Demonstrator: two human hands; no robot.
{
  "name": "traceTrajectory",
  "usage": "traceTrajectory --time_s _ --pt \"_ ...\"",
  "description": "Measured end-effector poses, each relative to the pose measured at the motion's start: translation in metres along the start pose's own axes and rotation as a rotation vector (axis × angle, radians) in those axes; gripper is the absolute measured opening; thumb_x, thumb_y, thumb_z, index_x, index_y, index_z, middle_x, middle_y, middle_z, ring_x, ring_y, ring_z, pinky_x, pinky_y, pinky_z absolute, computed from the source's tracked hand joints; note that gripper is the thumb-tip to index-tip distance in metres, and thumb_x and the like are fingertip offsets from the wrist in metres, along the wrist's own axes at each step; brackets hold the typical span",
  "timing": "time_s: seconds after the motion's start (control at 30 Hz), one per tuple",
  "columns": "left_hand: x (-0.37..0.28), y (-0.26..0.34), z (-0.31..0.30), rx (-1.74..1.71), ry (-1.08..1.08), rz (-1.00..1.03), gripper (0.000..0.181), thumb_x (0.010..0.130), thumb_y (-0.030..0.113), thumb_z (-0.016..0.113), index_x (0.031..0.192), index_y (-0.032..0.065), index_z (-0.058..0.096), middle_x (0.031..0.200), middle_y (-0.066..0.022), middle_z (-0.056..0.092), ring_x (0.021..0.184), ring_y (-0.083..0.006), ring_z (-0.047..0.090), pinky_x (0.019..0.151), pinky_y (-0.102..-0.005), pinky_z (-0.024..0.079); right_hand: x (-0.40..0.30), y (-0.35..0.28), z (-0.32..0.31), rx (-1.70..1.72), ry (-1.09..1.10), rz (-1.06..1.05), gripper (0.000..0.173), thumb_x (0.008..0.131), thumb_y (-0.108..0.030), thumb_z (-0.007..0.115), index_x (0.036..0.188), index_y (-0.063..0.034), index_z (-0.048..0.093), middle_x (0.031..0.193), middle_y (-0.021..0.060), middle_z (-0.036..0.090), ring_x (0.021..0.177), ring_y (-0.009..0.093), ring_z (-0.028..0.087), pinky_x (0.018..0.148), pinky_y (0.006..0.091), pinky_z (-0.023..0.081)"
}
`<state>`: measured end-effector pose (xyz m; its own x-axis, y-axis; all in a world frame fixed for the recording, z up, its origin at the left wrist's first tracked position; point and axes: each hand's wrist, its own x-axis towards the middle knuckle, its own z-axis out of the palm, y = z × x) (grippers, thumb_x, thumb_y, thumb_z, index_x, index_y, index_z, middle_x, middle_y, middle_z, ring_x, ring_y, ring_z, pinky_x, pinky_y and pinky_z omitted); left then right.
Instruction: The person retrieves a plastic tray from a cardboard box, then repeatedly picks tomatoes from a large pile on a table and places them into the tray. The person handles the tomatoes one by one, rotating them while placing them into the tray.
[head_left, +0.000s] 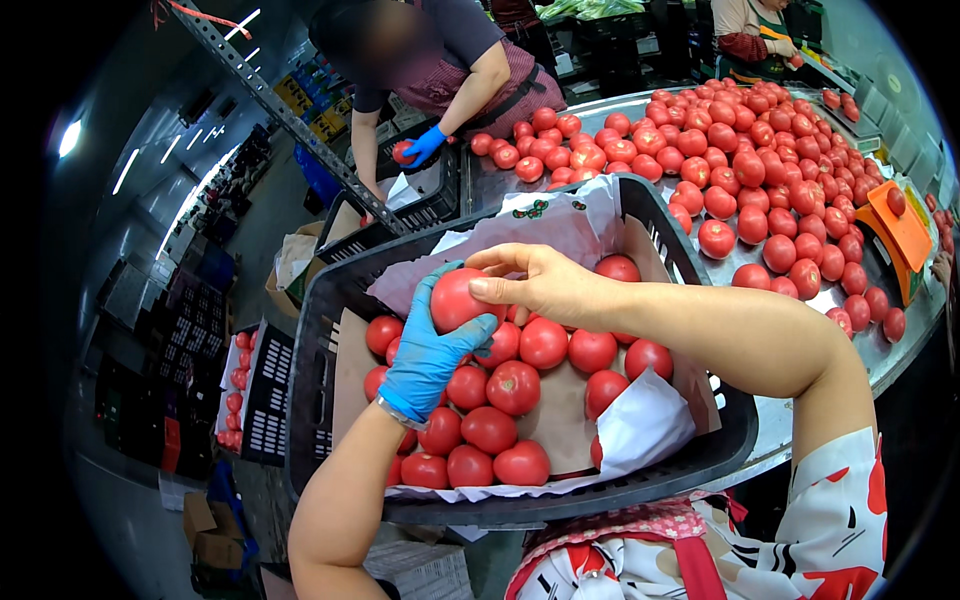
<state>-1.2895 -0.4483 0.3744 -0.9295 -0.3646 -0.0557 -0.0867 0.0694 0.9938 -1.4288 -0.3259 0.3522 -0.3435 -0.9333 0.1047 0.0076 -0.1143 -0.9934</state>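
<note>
My left hand (435, 352), in a blue glove, is closed around a large red tomato (459, 300) above a black plastic crate (525, 514). My bare right hand (536, 285) touches the same tomato from the right, thumb on its near side and fingers at its top. Below, several tomatoes (514, 388) lie in the crate on brown cardboard (562, 424). White paper (646, 424) is folded over the crate's right front corner, and a printed paper sheet (525, 232) lines its far side.
Many loose tomatoes (750, 169) cover the metal table (772, 420) at the right, beside an orange scale (900, 229). Across from me a co-worker with a blue glove (425, 146) holds a tomato over another crate. A perforated metal post (300, 127) rises at the left.
</note>
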Motion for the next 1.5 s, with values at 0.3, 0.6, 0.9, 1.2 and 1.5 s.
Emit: traceTrajectory --time_s 0.3,0.6,0.9,1.2,1.5 --pt "0.005 -0.008 0.006 0.249 0.089 0.392 0.07 0.072 0.004 0.072 0.13 0.0081 0.033 0.126 -0.0104 0.041 0.111 -0.0208 0.048 0.092 -0.0318 0.046 -0.005 -0.015 0.001 0.057 -0.011 0.169 0.075 0.076 -0.043 0.071 0.128 0.0017 0.039 0.11 0.012 0.055 0.085 0.015 0.057 0.064 0.0266 0.049" --pt "0.0 -0.004 0.003 0.129 -0.057 0.293 0.086 0.066 -0.009 0.06 0.14 0.0106 0.021 0.135 -0.0108 0.032 0.119 -0.0244 0.043 0.098 -0.0336 0.04 -0.007 -0.009 0.006 -0.132 -0.032 -0.115 0.077 0.069 -0.026 0.078 0.13 -0.0031 0.037 0.117 0.0135 0.051 0.1 0.02 0.054 0.079 0.0301 0.049" --pt "-0.003 -0.006 -0.005 0.075 0.007 0.093 0.058 0.086 0.017 0.061 0.135 0.0072 0.033 0.127 -0.0095 0.044 0.116 -0.0198 0.047 0.095 -0.0314 0.043 -0.007 -0.001 0.008 -0.505 0.009 -0.417 0.08 0.067 -0.015 0.074 0.134 -0.0041 0.032 0.126 0.0179 0.042 0.115 0.029 0.047 0.09 0.0364 0.044" --pt "-0.005 -0.017 -0.002 0.04 -0.018 0.065 0.053 0.092 0.04 0.049 0.13 0.0052 0.039 0.123 -0.0107 0.05 0.108 -0.0219 0.054 0.086 -0.034 0.05 -0.023 -0.012 0.017 -0.671 0.099 -0.313 0.085 0.062 -0.027 0.077 0.131 -0.0036 0.033 0.118 0.0234 0.043 0.101 0.041 0.052 0.087 0.044 0.044" --pt "-0.008 -0.008 0.014 0.009 -0.16 0.051 0.045 0.096 0.04 0.037 0.127 0.0073 0.04 0.108 -0.0142 0.054 0.088 -0.0256 0.062 0.065 -0.0338 0.055 -0.045 -0.071 -0.067 0.122 0.571 -0.48 0.048 0.07 -0.029 0.073 0.105 -0.0038 0.053 0.086 0.008 0.061 0.063 0.014 0.061 0.052 0.0256 0.051"
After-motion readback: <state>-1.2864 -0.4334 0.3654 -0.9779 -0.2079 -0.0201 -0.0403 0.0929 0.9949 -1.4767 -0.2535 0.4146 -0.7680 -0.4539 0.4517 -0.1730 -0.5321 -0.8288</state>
